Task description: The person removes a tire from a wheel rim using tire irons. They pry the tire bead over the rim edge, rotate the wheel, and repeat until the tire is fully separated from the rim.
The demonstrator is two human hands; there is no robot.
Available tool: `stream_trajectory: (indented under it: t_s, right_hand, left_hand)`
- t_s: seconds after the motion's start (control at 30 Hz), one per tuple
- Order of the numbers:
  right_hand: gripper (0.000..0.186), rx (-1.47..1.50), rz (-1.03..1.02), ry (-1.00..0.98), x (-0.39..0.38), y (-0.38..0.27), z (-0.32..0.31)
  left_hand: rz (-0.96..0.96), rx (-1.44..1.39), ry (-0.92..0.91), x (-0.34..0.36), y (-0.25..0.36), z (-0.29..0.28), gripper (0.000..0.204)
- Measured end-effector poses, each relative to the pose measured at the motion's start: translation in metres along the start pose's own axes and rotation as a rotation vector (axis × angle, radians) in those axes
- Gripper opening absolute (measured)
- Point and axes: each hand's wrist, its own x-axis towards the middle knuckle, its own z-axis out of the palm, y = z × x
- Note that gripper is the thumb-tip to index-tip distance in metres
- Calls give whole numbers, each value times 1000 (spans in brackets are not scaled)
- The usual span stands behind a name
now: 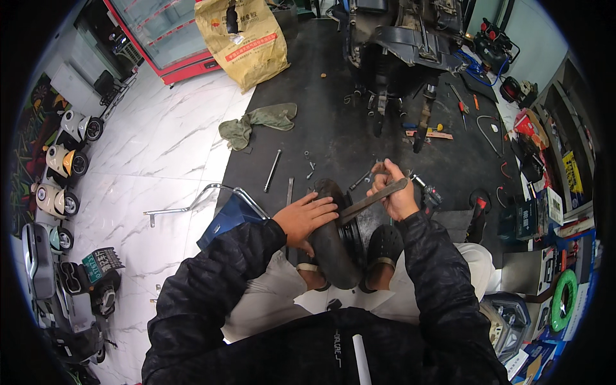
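A black tire (335,256) stands upright between my feet, with its dark wheel rim (352,239) showing on the right side. My left hand (307,219) lies on the tire's left side, its fingers stretched out flat. A flat metal tire lever (372,201) slants from the tire edge up to my right hand (393,191), which is closed around its outer end. The lever's lower tip is hidden at the tire edge. On the mat beyond lie a second flat bar (290,190) and a long socket tool (273,171).
A partly stripped vehicle front (410,45) with two fork legs stands ahead. A green rag (256,123) and a yellow sack (244,48) lie to the far left. A blue box (229,219) is near my left forearm. Boxes and a green ring (564,299) line the right.
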Motion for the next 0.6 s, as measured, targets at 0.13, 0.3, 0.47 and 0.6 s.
stream_trajectory:
  t_s: [0.13, 0.3, 0.47, 0.6]
  right_hand:
    - [47, 111, 4, 69, 5, -8, 13]
    - [54, 322, -115, 175, 28, -22, 22]
    - [55, 58, -94, 125, 60, -25, 45]
    - [61, -130, -74, 101, 82, -30, 66]
  left_hand:
    - [-35, 1, 132, 12, 1, 16, 118]
    - [-221, -6, 398, 33, 18, 34, 121]
    - [-294, -25, 409, 44, 10, 34, 131]
    - [-468, -33, 385, 54, 12, 34, 136]
